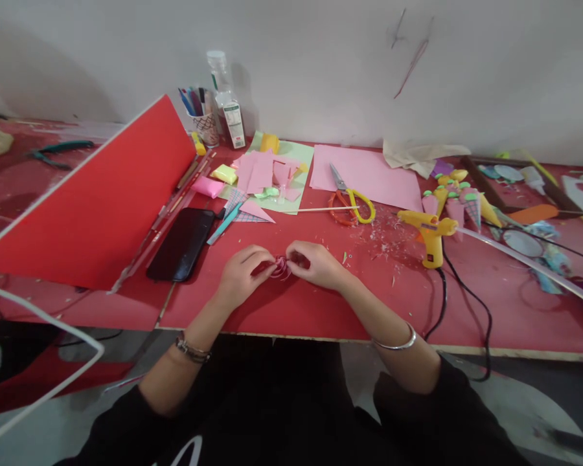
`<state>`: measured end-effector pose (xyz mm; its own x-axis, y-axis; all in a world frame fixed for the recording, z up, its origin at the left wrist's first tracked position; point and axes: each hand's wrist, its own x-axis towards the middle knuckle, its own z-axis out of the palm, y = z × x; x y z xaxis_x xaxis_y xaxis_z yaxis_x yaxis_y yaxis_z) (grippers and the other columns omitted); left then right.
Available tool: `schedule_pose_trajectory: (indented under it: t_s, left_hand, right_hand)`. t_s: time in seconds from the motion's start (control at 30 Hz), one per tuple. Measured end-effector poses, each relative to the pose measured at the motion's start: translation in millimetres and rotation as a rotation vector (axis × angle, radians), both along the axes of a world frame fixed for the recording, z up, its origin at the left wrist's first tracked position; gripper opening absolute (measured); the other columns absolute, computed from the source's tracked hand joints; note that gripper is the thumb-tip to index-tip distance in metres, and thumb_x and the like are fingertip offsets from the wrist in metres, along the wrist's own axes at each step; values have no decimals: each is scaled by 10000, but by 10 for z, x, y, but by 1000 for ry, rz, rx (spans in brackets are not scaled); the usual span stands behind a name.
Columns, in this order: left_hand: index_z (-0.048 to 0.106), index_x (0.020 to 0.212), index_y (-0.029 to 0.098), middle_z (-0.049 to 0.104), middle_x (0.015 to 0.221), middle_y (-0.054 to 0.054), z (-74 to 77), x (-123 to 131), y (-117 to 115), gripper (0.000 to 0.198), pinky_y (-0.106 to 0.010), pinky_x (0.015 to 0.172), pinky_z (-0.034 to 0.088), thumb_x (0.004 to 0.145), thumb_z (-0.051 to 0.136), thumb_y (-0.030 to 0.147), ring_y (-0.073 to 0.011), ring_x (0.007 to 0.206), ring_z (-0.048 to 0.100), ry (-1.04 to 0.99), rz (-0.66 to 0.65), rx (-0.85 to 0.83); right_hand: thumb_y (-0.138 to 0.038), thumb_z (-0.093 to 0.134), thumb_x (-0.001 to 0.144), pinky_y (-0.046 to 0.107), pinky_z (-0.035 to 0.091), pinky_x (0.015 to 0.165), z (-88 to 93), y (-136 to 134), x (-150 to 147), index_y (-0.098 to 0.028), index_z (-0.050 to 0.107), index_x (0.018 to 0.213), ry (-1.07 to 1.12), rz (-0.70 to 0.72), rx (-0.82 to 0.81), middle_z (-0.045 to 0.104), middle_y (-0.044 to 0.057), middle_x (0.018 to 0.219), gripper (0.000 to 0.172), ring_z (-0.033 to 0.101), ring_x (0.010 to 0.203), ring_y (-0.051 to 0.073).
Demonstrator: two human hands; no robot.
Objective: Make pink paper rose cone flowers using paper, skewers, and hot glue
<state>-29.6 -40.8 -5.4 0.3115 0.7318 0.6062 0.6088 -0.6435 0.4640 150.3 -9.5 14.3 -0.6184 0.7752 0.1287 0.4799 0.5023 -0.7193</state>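
Note:
Near the table's front edge, both hands pinch a small bundle of thin dark-pink strands [280,266], whether paper strips or thread I cannot tell. My left hand [245,273] grips it from the left with thumb and fingertips. My right hand [315,264] closes on its right side, the fingers curled. A black phone [182,244] lies left of my left hand, and a light-blue cutter [226,225] lies beyond it. Ahead of my right hand are scissors [352,200] with red and yellow handles and a thin wooden stick [315,210].
A yellow glue gun [430,233] with a long glue stick and black cable lies to the right. Pink sheets [369,175] lie at the back. Small cone-shaped crafts [457,200] sit further right. A large red board [102,207] leans at left. A bottle [230,116] stands by the wall.

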Motion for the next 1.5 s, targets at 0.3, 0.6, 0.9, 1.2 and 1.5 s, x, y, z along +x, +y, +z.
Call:
schedule_pose_trajectory:
  t_s: [0.3, 0.6, 0.9, 1.2, 1.5]
  left_hand:
    - [547, 749, 169, 611, 754, -29, -5, 6, -14, 142, -237, 653, 484, 832, 469, 255, -114, 708, 581, 19, 19, 2]
    - [541, 764, 165, 609, 756, -33, -2, 26, -1, 124, -234, 657, 485, 836, 459, 224, -116, 713, 581, 32, 20, 14]
    - [541, 757, 155, 591, 725, -36, -6, 28, 10, 131, -229, 638, 478, 837, 454, 212, -120, 693, 570, 35, 15, 15]
    - [540, 774, 163, 575, 744, -21, -12, 15, -1, 103, -214, 646, 469, 833, 459, 187, -106, 701, 559, 23, 5, -12]
    - [538, 781, 161, 561, 759, -20, -25, 15, 5, 72, -207, 651, 460, 821, 478, 156, -104, 710, 547, 2, -13, -5]
  right_hand:
    - [-172, 445, 733, 199, 346, 560, 2, -27, -44, -182, 459, 710, -9, 16, 55, 500, -10, 668, 28, 443, 577, 89]
    - [-166, 389, 767, 202, 327, 568, -12, -24, -50, -185, 433, 702, -45, 29, 90, 498, 6, 683, 81, 436, 613, 104]
    - [-170, 363, 802, 218, 335, 593, 0, -11, -66, -180, 431, 723, -105, 38, 83, 512, 24, 715, 105, 450, 642, 119]
    - [-152, 363, 813, 214, 340, 601, 4, -13, -67, -176, 455, 744, -130, 58, 112, 517, 26, 729, 117, 457, 653, 119]
    - [-155, 368, 819, 221, 356, 612, -6, -3, -62, -171, 481, 754, -139, 76, 130, 536, 32, 738, 131, 472, 661, 122]
